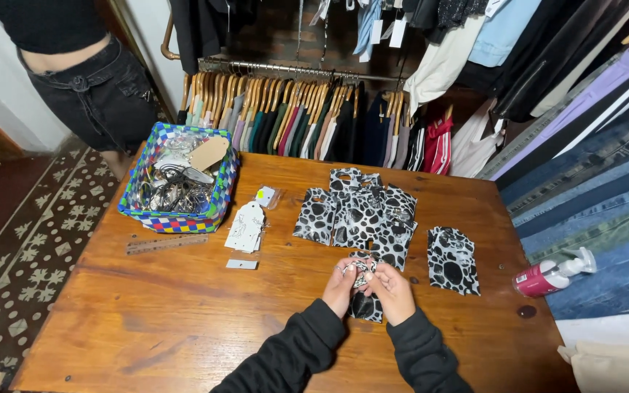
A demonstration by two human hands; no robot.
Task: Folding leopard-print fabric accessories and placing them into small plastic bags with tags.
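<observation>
Grip of left hand (341, 284) and right hand (392, 289) around spotted pouch (362, 272).

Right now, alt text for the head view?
Left hand and right hand together hold a small black-and-white spotted pouch over a wooden table. More pouches lie beyond, a checkered basket far left, a spray bottle right.

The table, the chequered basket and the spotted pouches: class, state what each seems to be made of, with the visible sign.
Table: wood, matt brown, with grain and scuffs.
Chequered basket: probably woven plastic strips, with bright squares interlaced.
Spotted pouches: perhaps glossy plastic film; they glint and crinkle, though coated paper is possible.
</observation>
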